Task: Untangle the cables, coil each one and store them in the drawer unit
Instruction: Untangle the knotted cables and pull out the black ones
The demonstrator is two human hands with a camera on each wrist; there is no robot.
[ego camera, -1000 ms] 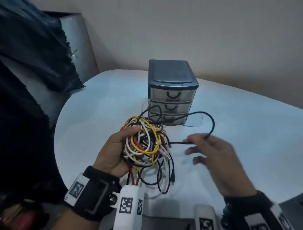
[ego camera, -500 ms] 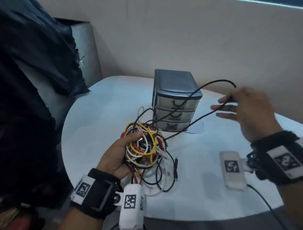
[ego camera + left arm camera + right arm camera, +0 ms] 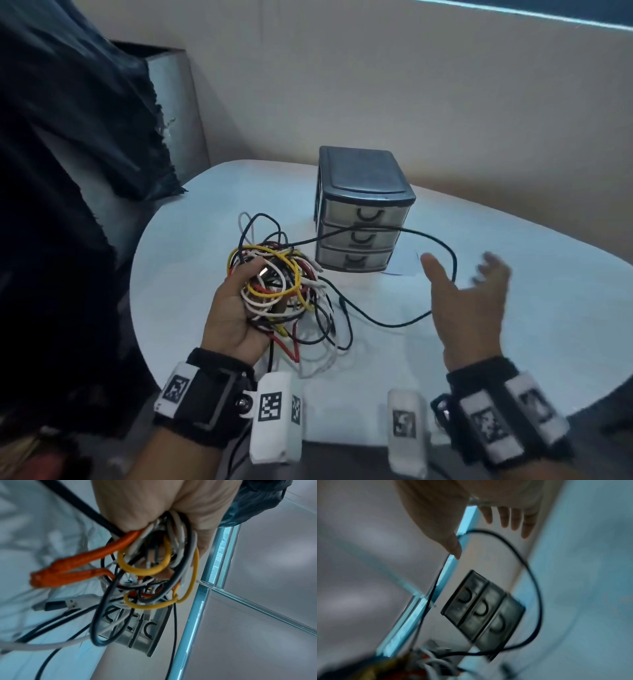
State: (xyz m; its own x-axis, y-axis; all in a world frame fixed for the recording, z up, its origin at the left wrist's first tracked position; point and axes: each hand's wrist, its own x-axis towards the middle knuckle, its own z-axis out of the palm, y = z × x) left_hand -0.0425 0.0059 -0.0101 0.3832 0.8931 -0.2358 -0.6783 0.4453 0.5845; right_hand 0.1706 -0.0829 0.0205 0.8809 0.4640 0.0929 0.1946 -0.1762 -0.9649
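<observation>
My left hand grips a tangle of cables in yellow, white, red and black just above the table, thumb on top. In the left wrist view the tangle hangs from my left hand, and an orange braided cable sticks out to the left. A long black cable runs from the tangle in a loose loop past the drawer fronts to my right hand. That hand is spread open and holds nothing. The black cable curves below its fingers. The three-drawer unit stands behind with every drawer closed.
The round white table carries loose cable ends trailing below the tangle. A dark cloth hangs at the left over a grey panel. A beige wall rises behind the table.
My right hand has let go of the black cable and dropped from up beside the drawer unit to lower right. The cable's loop has fallen toward the table. The left hand keeps its hold.
</observation>
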